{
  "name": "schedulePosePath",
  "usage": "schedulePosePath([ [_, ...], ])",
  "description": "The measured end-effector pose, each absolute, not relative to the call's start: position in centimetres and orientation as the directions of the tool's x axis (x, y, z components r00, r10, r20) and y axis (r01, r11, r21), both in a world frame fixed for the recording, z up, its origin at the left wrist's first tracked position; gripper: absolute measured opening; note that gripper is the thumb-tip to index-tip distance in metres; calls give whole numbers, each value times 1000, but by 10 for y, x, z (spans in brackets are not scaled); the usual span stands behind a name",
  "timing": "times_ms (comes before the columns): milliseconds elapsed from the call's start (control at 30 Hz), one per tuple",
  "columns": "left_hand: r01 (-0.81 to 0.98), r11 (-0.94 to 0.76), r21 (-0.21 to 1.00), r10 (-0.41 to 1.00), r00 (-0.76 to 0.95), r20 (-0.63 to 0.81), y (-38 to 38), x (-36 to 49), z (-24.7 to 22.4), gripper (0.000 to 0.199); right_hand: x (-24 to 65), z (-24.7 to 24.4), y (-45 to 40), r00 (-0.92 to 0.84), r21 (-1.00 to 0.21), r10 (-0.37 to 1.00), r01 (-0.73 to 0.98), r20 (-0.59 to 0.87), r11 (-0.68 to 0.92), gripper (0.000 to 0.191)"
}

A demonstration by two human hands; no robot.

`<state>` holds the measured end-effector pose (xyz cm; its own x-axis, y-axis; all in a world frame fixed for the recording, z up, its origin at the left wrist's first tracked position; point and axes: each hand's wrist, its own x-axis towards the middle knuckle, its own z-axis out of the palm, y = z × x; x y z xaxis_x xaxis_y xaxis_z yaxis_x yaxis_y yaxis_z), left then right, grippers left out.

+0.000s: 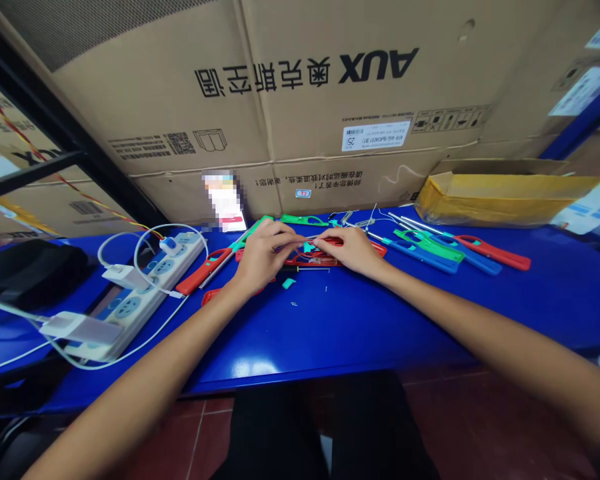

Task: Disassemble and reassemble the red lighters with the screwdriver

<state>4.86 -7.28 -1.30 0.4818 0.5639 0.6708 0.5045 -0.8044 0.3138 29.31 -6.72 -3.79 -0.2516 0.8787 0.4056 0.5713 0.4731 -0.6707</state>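
My left hand point(267, 255) and my right hand point(353, 250) meet over an opened red lighter casing point(310, 261) at the middle of the blue table. The fingertips of both are pinched together near a thin wire; what exactly each one grips is too small to make out. Small metal and green parts lie inside the casing. Just in front of it are a thin rod point(314, 269) and a small green piece point(289, 283). A red lighter point(205, 270) lies left of my left hand. Blue lighters point(425, 255) and a red one point(500, 252) lie to the right.
A white power strip point(137, 293) with plugged-in chargers and looping cables is at the left. A lit phone point(225, 203) leans against a large cardboard box point(300, 100) behind the table. An open yellow-taped box point(485, 200) sits at the back right.
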Motion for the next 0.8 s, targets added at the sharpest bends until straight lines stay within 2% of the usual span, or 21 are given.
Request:
schedulePosePath([
  [233,503,-847,172,466,545,697,-66,47,-20,12,293,-38,-67,-253,-682,882,560,398,469,18],
  [800,535,-836,127,440,513,737,-69,51,-25,13,293,-36,-67,-298,-685,861,522,412,508,24],
])
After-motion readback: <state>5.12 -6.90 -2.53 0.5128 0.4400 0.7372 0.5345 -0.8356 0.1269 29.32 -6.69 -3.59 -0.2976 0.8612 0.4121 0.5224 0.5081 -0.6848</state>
